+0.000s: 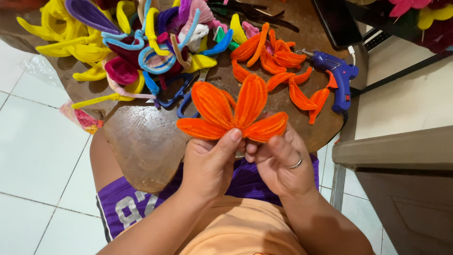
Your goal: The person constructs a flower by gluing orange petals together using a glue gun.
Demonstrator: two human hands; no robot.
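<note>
Together, both hands (245, 158) pinch one thing — orange flower (233, 113).

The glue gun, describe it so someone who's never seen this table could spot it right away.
Start at the round brown wooden table on the person's lap and go to its right edge. Past the loose orange petals lies the glue gun: the only blue hard plastic tool there, with an orange trigger.

Dark phone screen (336, 21), flat rectangle, black, unlit, lying at table's far right edge. Crinkled clear plastic bag (80, 117) with pink-red contents hangs at table's left edge.
</note>
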